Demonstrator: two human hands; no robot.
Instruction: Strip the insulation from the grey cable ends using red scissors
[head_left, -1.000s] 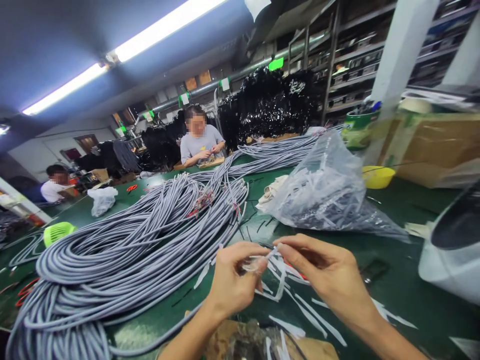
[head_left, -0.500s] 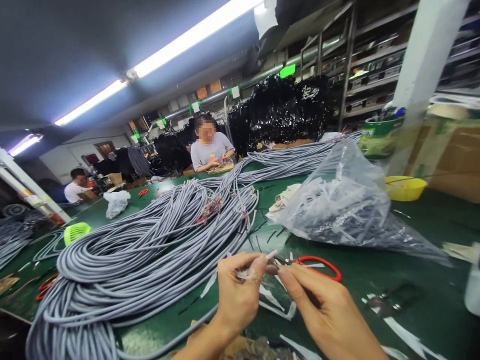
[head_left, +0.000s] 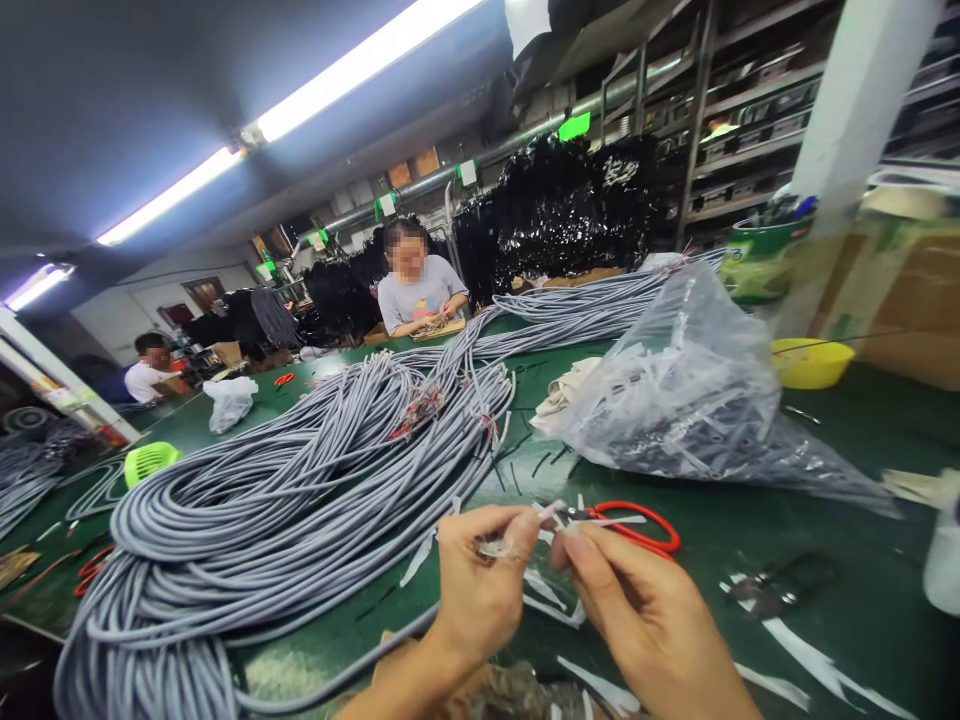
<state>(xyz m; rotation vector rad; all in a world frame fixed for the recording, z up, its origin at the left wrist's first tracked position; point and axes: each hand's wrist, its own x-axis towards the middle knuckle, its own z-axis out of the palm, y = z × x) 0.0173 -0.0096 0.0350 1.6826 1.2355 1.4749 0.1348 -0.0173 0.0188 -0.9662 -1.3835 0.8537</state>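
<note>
My left hand (head_left: 480, 585) is closed, thumb and index finger pinching a thin piece with a whitish-pink tip (head_left: 551, 510). A crinkled, see-through wad (head_left: 493, 548) shows inside its curled fingers. Close beside it, my right hand (head_left: 649, 610) is closed too, thumb and fingertips pinched near the tip of that piece; what lies between them is too small to make out. Just beyond the right fingers are red-handled scissors (head_left: 637, 525). A grey cable (head_left: 337, 695) runs up behind my left wrist; its end is hidden. White strips (head_left: 600, 685) are scattered below my hands.
Large coils of grey cable (head_left: 247, 520) fill the left of the green table. A clear bag of pale pieces (head_left: 675, 400) stands behind my right hand. Dark cutters (head_left: 765, 595) lie at right, a yellow bowl (head_left: 814, 362) farther back. A co-worker (head_left: 420, 290) sits across.
My right fingertips have shifted slightly, and a little more of the pale piece shows between the hands. The view has tilted a bit; the surroundings stay the same.
</note>
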